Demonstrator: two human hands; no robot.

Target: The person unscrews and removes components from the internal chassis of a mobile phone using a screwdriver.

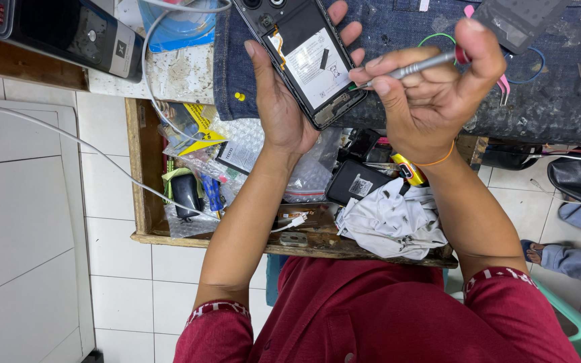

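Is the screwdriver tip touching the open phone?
Touching: the head view shows the screwdriver tip, held by the right hand, meeting the open phone's lower edge.

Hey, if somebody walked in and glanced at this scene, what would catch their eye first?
The opened black smartphone with its back cover off, cradled in the left hand over a dark denim cloth at top centre. Beside it, the right hand holds a slim silver screwdriver with a red cap, tip at the phone's lower edge. Below the wrists, an open wooden drawer overflows with cables, bags and a crumpled white rag.
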